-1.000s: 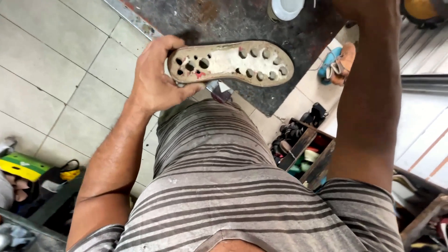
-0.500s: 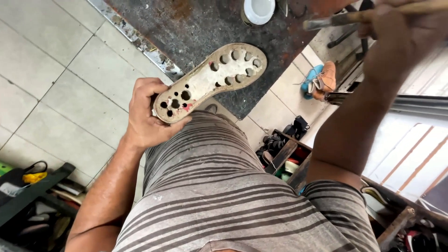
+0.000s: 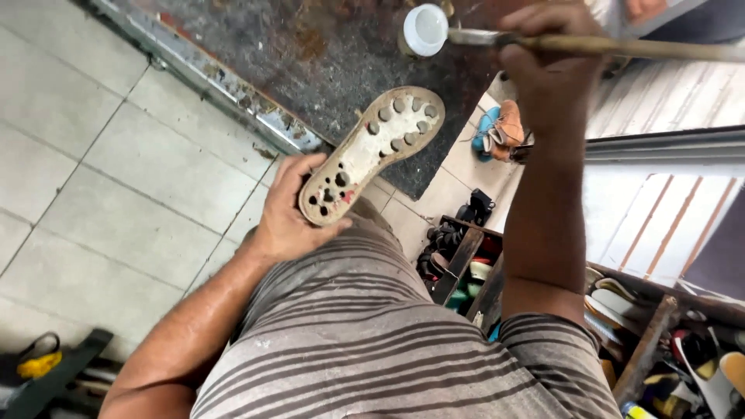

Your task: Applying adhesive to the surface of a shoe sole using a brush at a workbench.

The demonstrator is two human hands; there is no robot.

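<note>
1. Your left hand grips the studded sole mid-frame, fingers closed around its heel.
2. Your right hand, upper right, clenches a brush at the white jar; it might drip.

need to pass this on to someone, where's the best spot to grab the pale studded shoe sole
Take the pale studded shoe sole by its free toe end, coming from the upper right. The left hand already wraps the heel end, and the sole angles up over the dark mat, leaving the wider toe open; pinch its thin edges between the studs.
</note>
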